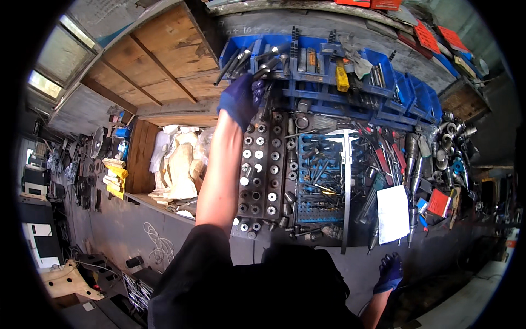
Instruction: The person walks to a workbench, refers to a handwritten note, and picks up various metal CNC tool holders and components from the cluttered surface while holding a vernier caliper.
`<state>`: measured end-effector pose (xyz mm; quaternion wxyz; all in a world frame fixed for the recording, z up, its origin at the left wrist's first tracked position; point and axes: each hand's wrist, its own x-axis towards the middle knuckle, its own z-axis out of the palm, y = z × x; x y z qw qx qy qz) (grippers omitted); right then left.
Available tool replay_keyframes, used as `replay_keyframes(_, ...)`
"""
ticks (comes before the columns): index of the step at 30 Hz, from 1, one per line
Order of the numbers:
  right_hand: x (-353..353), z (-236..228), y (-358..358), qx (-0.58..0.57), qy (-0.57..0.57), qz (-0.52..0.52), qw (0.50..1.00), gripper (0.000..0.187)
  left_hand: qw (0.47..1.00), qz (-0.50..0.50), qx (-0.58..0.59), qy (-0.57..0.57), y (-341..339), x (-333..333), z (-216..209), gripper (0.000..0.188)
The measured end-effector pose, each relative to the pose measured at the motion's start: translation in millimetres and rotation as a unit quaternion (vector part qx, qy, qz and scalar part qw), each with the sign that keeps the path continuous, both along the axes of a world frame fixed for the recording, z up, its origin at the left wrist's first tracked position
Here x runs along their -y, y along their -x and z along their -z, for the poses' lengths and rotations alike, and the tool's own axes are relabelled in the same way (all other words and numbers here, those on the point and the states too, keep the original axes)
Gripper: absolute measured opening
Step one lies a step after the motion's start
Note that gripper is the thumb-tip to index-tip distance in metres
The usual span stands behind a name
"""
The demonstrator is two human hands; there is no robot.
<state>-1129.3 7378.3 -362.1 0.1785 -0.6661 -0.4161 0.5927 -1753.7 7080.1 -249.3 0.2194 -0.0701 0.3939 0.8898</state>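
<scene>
My left hand (pixel 240 100), in a dark purple glove, reaches up to the front of a blue bin (pixel 226 50) holding dark cylindrical metal tools (pixel 239 61). Its fingers are curled closed. What they hold, if anything, is hidden behind the glove, though a dark shank (pixel 267 101) shows close beside them. Below my forearm's right side stands a rack of round slotted collets (pixel 262 141). My right hand (pixel 390 272), gloved the same way, hangs low past the bench's front edge with loosely parted fingers and nothing in them. Nearest to it lies a white sheet of paper (pixel 393 215).
A steel vernier caliper (pixel 347 181) lies across a blue perforated tray (pixel 318 215) of drill bits. Tool holders (pixel 417 172) crowd the right. An open wooden box (pixel 143 159) with crumpled paper (pixel 183 167) stands left. Stacked blue bins (pixel 383 90) line the back.
</scene>
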Motion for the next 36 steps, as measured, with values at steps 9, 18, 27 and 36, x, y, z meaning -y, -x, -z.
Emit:
replay_keyframes(9,70.8,-114.8,118.8,-0.180,-0.222,-0.266,0.921,0.034,0.987,0.042,-0.128,0.083,-196.9,38.5,-56.6,0.025)
replay_keyframes(18,76.4,-206.6,179.8,-0.391,-0.262,-0.365,0.803,0.030,0.956,0.255,-0.140,0.038,-370.2,4.7,-58.1,0.034)
replay_keyframes(27,34.4,-208.0,150.4,-0.368,-0.308,-0.433,0.763,0.025,0.892,0.388,-0.196,0.124,-402.5,-40.7,-81.7,0.036)
replay_keyframes(36,36.4,-208.3,126.6,-0.425,-0.316,-0.429,0.732,0.021,0.852,0.477,-0.189,0.100,-415.8,-51.3,-85.0,0.041)
